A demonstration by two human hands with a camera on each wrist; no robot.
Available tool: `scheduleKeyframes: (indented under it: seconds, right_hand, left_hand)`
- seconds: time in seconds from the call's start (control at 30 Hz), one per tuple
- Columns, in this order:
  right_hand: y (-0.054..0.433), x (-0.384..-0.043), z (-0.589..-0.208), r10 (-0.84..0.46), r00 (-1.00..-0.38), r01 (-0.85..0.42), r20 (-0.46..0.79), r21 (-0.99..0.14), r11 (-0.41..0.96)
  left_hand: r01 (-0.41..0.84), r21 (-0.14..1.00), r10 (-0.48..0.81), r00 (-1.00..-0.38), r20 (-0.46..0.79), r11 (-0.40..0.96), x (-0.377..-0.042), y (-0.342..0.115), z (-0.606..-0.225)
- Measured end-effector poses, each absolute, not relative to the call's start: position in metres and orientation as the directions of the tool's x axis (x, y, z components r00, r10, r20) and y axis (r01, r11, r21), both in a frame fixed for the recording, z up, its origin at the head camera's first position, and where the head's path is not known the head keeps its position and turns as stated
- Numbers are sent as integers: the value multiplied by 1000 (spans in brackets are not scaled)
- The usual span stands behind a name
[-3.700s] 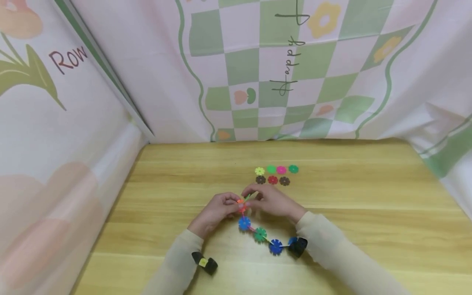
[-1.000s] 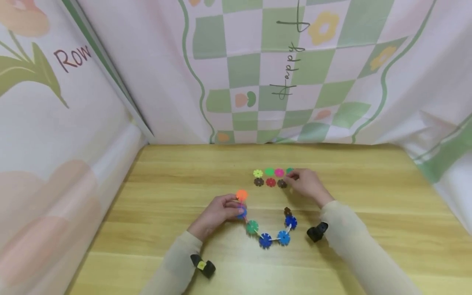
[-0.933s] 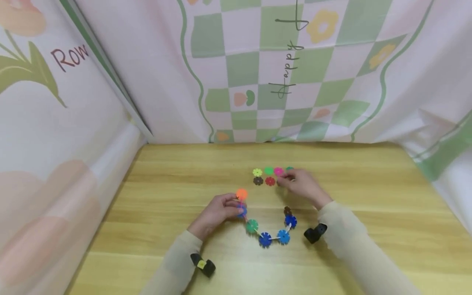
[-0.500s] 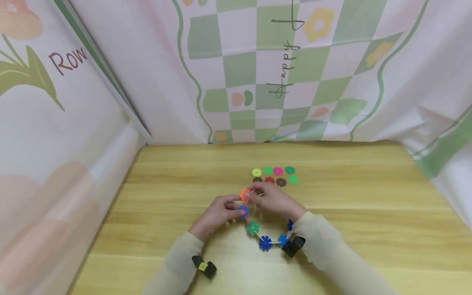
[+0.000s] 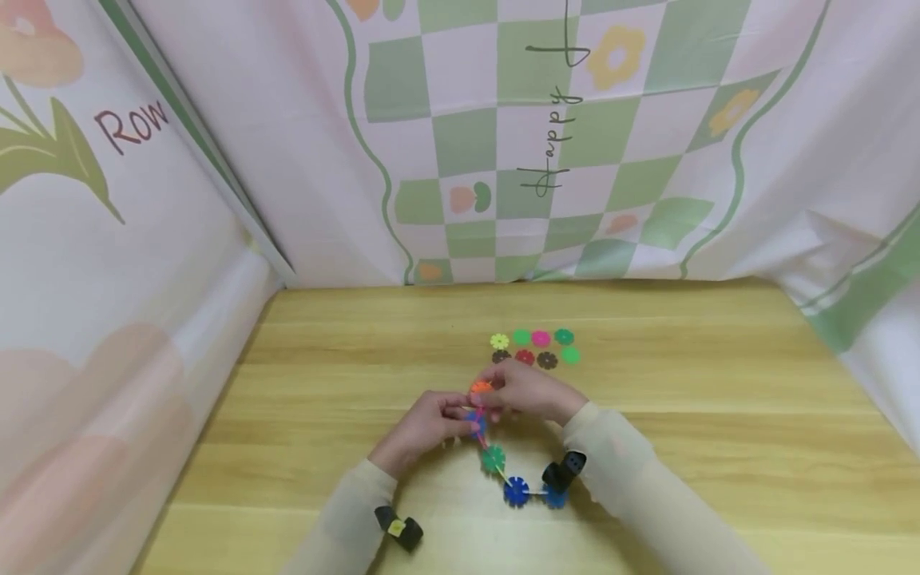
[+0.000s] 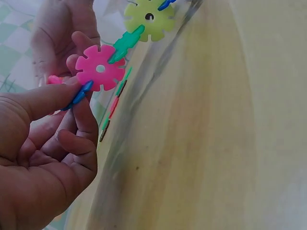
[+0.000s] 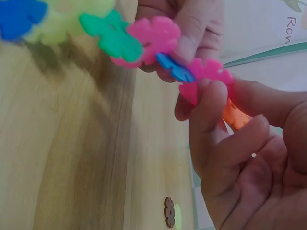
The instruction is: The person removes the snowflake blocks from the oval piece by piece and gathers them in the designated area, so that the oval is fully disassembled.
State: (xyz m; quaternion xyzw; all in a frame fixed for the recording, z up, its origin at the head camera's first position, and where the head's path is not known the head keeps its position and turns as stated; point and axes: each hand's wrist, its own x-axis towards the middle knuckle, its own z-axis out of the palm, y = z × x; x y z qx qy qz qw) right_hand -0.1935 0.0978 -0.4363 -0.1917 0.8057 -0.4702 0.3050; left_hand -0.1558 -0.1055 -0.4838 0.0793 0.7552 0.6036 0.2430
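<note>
A chain of slotted interlocking discs hangs from both hands onto the table. My left hand (image 5: 424, 427) pinches a blue disc (image 6: 79, 95) near the chain's upper end, between thumb and fingers. Just past it, my right hand (image 5: 532, 391) grips the end at an orange disc (image 5: 479, 387), its fingers also against a pink disc (image 7: 213, 72) in the right wrist view. Below the left hand, the chain runs through a green disc (image 5: 493, 459) and a dark blue disc (image 5: 516, 491) to a lighter blue disc (image 5: 556, 498). The chain's far end is hidden under the right wrist.
Behind the hands, loose discs lie in two rows: yellow (image 5: 499, 341), pink (image 5: 541, 339) and greens, with red (image 5: 525, 357), brown (image 5: 547, 360) and light green (image 5: 571, 354) in front. Printed curtains (image 5: 467, 144) bound the wooden table (image 5: 345, 343) at the back and left.
My right hand has gone to the loose discs and come back to the orange disc. A light green disc now lies at the front row's right end. The left hand has shifted onto the blue disc.
</note>
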Motion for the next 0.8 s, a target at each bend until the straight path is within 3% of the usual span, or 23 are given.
scheduleKeyframes:
  seconds: [0.27, 0.8]
  right_hand:
    - [101, -195, -438, -609, -729, -29, -313, -874, 484]
    - [102, -192, -436, -533, -826, -179, -182, -812, 555]
  left_hand:
    - [-168, 943, 408, -869, -280, 289, -157, -102, -485]
    - [-161, 939, 387, -880, -276, 303, -158, -100, -483]
